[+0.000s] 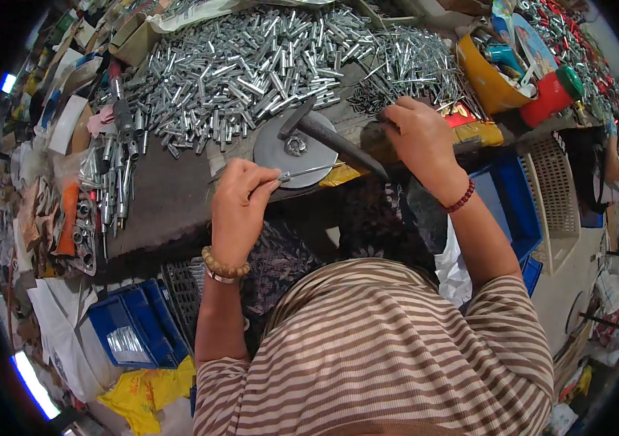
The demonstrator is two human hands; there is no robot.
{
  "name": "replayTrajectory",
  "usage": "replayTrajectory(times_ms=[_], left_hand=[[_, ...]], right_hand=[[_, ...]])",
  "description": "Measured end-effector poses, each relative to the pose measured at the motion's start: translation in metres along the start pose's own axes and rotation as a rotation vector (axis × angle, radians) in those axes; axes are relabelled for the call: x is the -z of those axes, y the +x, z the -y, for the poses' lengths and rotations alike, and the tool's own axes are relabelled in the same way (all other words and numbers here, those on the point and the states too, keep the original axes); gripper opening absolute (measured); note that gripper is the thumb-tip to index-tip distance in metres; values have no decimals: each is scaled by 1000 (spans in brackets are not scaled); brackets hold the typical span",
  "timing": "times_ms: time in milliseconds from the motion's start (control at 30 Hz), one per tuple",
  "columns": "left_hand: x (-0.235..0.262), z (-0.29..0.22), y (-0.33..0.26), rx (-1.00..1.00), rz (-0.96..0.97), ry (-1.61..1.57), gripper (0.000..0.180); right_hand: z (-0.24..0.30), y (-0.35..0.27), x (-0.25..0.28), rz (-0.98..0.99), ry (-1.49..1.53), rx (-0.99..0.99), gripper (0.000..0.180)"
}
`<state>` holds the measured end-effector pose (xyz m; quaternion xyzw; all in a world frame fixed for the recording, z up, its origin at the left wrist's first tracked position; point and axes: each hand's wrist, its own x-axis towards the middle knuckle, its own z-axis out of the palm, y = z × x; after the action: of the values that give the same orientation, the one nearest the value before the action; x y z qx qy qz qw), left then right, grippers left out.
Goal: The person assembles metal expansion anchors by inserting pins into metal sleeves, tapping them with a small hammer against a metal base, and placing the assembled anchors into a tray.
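head view: held a hammer (328, 135) with its long axis running from lower right up to upper left, head (296, 118) pointing toward the heap of short metal tubes (244, 65), poised just over a small metal fitting (296, 144) on a round grey disc (293, 151) at the workbench (171, 196) edge. right hand (417, 134) closed around the handle end. left hand (240, 203) pinched shut on thin tweezers (302, 173), tips reaching rightward onto the disc. beyond, a yellow packet (478, 132) just right of the right hand, an orange-yellow bowl (485, 80) and a red jar with green lid (555, 91) at upper right. blue bins (131, 327) and a crumpled yellow bag (142, 389) down at lower left.
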<state>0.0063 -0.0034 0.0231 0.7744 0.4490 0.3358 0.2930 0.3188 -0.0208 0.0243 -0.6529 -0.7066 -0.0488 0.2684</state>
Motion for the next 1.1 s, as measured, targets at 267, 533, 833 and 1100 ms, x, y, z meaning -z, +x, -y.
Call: replayTrajectory(times_ms=[267,533,833,1100], left_hand=[[0,3,-2,-13,-26,16,12],[-2,5,-4,-10,-35,12,14],[-4,3,-6,-10,-50,60,13],[-4,12,-9,-61,-67,178,8]], right_hand=[[-5,9,-1,33,-16,52,9],[-5,16,-15,37,-98,174,10],[70,27,-14,149,454,209,29],[117,27,-31,242,843,93,34]])
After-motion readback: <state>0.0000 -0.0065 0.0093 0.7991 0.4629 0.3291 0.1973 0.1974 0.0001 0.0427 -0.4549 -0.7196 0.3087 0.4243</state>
